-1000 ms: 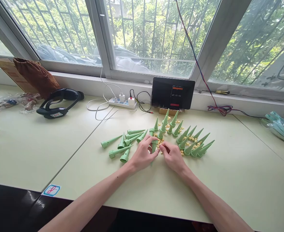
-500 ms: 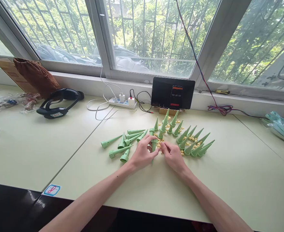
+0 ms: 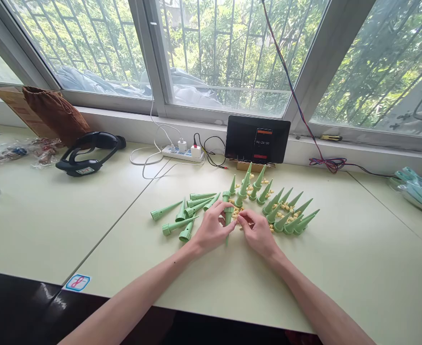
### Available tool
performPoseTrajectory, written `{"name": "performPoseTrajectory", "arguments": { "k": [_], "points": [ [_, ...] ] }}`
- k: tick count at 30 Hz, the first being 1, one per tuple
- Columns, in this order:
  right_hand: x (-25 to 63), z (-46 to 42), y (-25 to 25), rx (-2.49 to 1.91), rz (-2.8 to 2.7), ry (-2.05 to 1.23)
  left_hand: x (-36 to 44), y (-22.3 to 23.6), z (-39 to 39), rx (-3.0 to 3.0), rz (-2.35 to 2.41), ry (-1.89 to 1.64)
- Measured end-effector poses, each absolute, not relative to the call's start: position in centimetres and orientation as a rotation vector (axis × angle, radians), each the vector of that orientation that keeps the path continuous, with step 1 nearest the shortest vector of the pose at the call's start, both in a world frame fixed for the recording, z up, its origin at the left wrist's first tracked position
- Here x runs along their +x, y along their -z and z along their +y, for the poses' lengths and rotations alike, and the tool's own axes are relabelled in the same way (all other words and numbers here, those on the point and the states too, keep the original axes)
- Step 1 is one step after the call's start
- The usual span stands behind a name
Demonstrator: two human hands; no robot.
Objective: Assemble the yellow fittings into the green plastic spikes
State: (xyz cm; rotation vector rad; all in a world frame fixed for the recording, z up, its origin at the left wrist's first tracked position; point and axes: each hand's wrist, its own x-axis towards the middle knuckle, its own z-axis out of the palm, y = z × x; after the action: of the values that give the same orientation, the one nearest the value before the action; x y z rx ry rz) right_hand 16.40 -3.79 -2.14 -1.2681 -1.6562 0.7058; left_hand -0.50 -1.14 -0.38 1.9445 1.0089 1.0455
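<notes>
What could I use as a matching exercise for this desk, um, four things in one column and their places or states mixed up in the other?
Things:
1. Green spike with its tip toward the viewer
2. Tablet
3. Black headset
4. Power strip

Places or states:
A. White, with plugs in it
B. On the table, in front of the brown bag
C. Held in the left hand
D. Propped up, its screen showing 00:20:00

Right pairs: 1-C, 2-D, 3-B, 4-A.
</notes>
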Motion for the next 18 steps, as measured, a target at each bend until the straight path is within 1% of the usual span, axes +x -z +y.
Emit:
{"name": "performPoseTrajectory", "arguments": {
  "k": [18],
  "points": [
    [16.38, -3.92, 1.46, -1.296, -1.772, -0.612, -0.65, 0.61, -1.4, 2.055, 0.983, -0.999]
  ]
}}
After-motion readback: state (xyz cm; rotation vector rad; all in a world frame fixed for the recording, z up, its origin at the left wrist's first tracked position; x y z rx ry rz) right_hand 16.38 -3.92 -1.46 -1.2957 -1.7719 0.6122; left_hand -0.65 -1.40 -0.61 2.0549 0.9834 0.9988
